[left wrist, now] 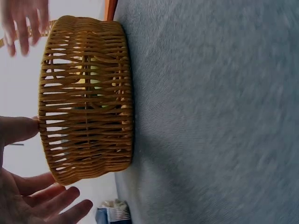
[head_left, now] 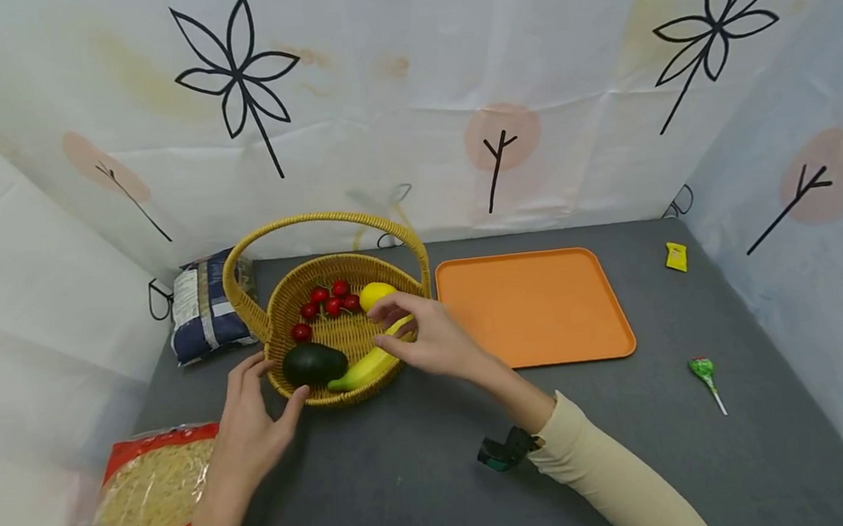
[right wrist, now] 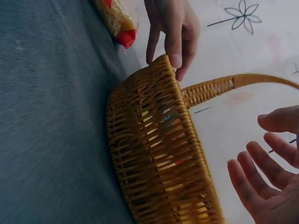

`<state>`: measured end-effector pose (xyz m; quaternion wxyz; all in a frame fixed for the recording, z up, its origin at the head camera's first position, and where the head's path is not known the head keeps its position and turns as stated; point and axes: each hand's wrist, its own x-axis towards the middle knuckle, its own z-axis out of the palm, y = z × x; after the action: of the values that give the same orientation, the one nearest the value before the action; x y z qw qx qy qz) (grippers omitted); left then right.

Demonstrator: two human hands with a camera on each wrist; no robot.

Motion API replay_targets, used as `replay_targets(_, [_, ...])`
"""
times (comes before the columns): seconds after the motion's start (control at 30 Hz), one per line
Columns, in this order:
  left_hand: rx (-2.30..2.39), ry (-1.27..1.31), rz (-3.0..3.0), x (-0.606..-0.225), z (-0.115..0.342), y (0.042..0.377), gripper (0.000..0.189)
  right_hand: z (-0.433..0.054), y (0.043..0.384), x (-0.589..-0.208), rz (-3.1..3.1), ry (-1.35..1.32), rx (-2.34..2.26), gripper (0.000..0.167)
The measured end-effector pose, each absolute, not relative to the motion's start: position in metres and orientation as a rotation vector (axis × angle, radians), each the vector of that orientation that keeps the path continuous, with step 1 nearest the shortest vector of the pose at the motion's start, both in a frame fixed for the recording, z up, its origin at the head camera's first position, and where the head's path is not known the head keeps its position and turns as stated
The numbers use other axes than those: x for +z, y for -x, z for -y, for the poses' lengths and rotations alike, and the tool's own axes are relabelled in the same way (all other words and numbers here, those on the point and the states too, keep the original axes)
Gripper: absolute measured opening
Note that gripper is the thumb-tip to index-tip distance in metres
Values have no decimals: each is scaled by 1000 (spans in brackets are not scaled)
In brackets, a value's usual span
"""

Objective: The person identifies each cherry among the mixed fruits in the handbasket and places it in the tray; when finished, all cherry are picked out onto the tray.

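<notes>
A yellow wicker basket (head_left: pixel 348 397) with a tall arched handle stands left of centre in the head view. Inside lie several red cherries (head_left: pixel 332 306), a lemon (head_left: pixel 375 294), a dark avocado (head_left: pixel 313 363) and a banana (head_left: pixel 365 370). My left hand (head_left: pixel 251 424) touches the basket's near-left rim, thumb and fingers spread along it. Over the basket's right side hovers my right hand (head_left: pixel 428 333), fingers loosely bent above the banana and lemon, nothing held. It hides part of both fruits. In the right wrist view, this hand (right wrist: pixel 271 172) is apart from the rim.
An orange tray (head_left: pixel 531 308) lies right of the basket. Farther right are a small yellow packet (head_left: pixel 676 257) and a green lollipop (head_left: pixel 703 370). A blue-white bag (head_left: pixel 207 307) sits behind-left; a red pasta bag (head_left: pixel 152 495) lies front-left. Fabric walls border the grey table.
</notes>
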<state>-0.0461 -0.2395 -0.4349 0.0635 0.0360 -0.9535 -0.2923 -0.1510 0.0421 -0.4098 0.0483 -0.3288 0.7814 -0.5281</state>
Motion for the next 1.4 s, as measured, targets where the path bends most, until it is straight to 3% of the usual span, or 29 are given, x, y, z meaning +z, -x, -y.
replay_targets(0.3, [-1188, -263, 2800, -441, 238, 46, 74, 2, 196, -423, -2264, 798, -1557, 32])
replay_targets(0.63, [-1408, -389, 2774, -444, 237, 45, 82, 35, 221, -435, -2242, 614, -1519, 37])
replay_targets(0.97, [-1461, -393, 2769, -448, 240, 45, 84, 54, 226, -439, -2117, 545, -1548, 45])
replay_targets(1.4, [-1450, -388, 2784, -450, 240, 44, 84, 67, 224, -452, -2301, 437, -1392, 41])
